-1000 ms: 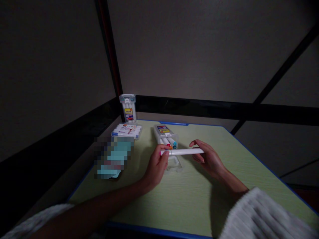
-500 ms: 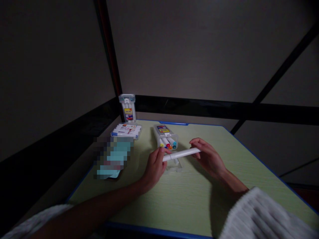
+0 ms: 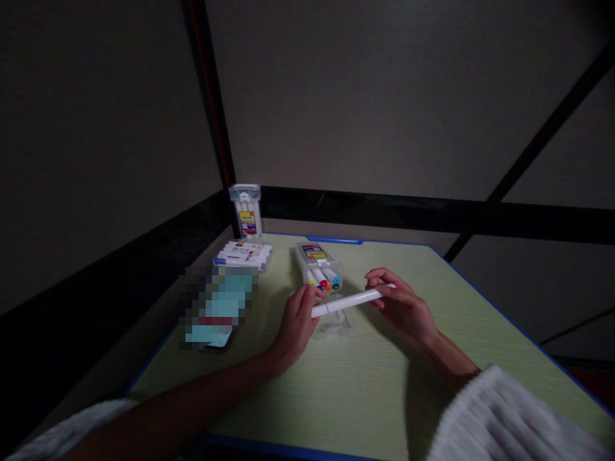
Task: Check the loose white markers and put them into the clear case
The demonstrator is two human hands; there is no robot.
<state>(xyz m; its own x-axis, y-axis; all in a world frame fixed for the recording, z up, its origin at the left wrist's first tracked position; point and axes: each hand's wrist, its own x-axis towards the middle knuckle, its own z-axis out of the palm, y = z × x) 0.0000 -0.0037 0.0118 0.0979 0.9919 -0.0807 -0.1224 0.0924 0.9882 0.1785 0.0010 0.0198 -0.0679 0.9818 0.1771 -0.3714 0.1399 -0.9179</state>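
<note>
A white marker pen [image 3: 353, 301] with a pink end is held slantwise between my two hands above the table. My left hand [image 3: 296, 326] is closed on its left end, thumb on top. Around the pink end on the right, the fingers of my right hand [image 3: 401, 307] are curled, gripping it. Just beyond the pen lies a clear plastic marker case [image 3: 319, 259], its open end facing me and showing several markers with coloured ends. On the table below the pen rests a clear plastic lid [image 3: 336, 325], partly hidden by it.
A second marker case [image 3: 246, 211] stands upright at the back left corner. In front of it lies a flat box of white pens [image 3: 243, 255]. Nearer to me is a phone with a blurred screen [image 3: 225, 301]. Everything sits on a pale green table [image 3: 298, 403] with blue edges.
The pen's right end has shifted slightly right and up into my right hand, and its pink end now shows there. My left hand has barely moved.
</note>
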